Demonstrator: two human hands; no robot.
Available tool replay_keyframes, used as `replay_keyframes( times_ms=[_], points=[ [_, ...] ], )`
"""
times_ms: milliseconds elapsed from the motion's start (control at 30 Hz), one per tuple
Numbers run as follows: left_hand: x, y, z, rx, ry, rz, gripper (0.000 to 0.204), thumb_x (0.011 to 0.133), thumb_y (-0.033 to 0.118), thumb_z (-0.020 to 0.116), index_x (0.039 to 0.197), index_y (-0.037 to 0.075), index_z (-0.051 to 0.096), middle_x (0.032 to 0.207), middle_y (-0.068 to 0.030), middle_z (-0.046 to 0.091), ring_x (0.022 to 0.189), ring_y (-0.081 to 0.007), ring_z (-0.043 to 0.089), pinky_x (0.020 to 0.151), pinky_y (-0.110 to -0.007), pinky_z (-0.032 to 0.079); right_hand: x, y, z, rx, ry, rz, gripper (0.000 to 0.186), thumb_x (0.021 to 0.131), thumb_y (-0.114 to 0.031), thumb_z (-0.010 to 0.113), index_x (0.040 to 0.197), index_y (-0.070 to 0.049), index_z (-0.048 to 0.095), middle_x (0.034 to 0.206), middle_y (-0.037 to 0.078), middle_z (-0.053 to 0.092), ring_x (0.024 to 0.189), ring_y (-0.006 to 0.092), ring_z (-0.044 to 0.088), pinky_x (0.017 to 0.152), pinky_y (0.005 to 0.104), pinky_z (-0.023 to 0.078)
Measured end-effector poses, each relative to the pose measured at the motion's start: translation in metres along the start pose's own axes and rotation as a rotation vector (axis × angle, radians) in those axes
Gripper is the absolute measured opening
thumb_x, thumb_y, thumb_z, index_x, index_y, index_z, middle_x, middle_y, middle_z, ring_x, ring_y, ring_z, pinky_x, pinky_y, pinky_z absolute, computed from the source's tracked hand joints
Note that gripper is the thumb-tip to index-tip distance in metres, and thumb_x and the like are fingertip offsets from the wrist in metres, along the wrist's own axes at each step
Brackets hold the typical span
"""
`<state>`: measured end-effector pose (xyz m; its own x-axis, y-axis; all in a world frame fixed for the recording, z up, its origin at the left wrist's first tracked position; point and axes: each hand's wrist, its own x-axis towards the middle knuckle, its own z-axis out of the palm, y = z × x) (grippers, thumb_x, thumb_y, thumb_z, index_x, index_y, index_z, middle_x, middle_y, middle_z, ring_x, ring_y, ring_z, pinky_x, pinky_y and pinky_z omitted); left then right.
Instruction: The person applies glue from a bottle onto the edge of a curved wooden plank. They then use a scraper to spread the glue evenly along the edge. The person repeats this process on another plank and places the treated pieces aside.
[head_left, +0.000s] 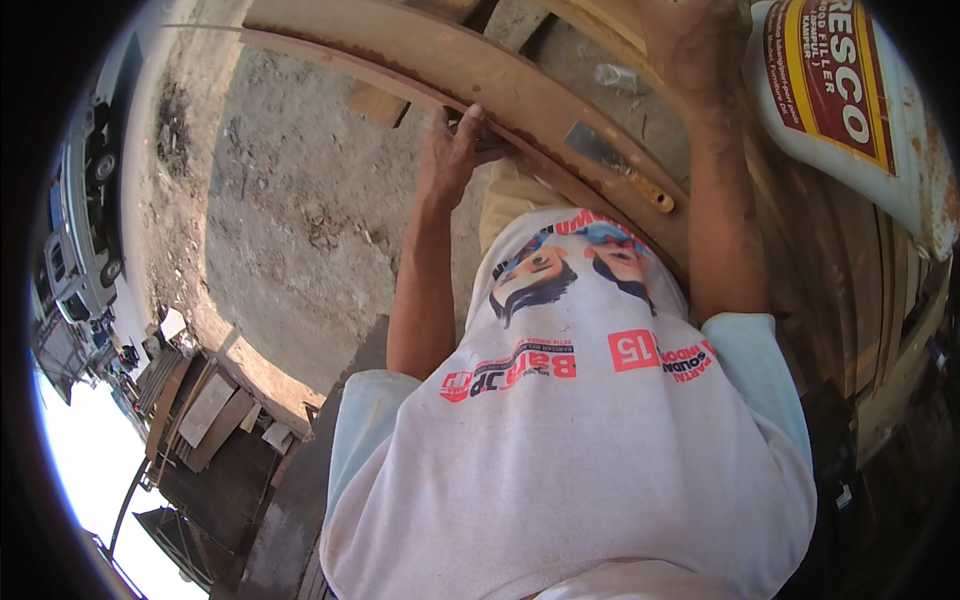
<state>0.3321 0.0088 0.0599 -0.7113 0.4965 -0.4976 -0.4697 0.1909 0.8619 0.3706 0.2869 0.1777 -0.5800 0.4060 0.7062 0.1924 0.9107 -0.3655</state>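
Person at work over a long, curved, reddish-brown wooden board [420, 60], which runs obliquely in front of the body and serves here as the point of reference. The left hand [455, 158] is at the board's near edge, its fingers bent and touching the edge; how far they close beneath the wood cannot be told. The right hand [695, 45] lies beyond the board's far edge, partly cut off by the upper margin; the opening of its fingers, and whether they have hold of anything, cannot be told. On the board's face, between the two forearms, lies a putty knife with a grey metal blade and an orange-brown handle [622, 168], untouched by the left hand. Beyond the far edge is a crumpled clear plastic cup [615, 77]; farther to the right of the board, just beside the right hand, is a large white plastic tub with a red and yellow label [850, 110]. A small light-brown wooden block [378, 103] shows at the near edge, left of the left hand. Bare grey ground [300, 200] extends on the near side of the board, with a white truck [85, 240] well apart at far left.
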Motion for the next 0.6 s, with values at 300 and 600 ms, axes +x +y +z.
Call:
replay_keyframes(
  times_ms=[300, 600],
  points=[
    [-0.001, 0.001, -0.001, -0.009, -0.011, 0.001, 0.057, 0.105, 0.039, 0.063, 0.133, -0.007, 0.043, 0.116, -0.0248, 0.064, 0.097, -0.0340, 0.075, 0.084, -0.040, 0.066, -0.187, 0.009, -0.096, 0.298, -0.557, 0.208, 0.025, 0.086, -0.009, 0.082, 0.105, -0.002, 0.066, 0.099, 0.015, 0.066, 0.089, 0.0353, 0.070, 0.072, 0.0447, 0.057],
    [0.006, -0.008, -0.009, 0.017, 0.000, -0.034, 0.049, 0.106, 0.036, 0.062, 0.131, -0.001, 0.043, 0.108, -0.0210, 0.067, 0.096, -0.0330, 0.075, 0.082, -0.040, 0.066, -0.261, 0.040, -0.191, 0.056, -0.729, 0.132, 0.030, 0.085, -0.020, 0.083, 0.104, -0.005, 0.065, 0.099, 0.011, 0.063, 0.089, 0.0321, 0.067, 0.070, 0.0417, 0.055]
  ],
)
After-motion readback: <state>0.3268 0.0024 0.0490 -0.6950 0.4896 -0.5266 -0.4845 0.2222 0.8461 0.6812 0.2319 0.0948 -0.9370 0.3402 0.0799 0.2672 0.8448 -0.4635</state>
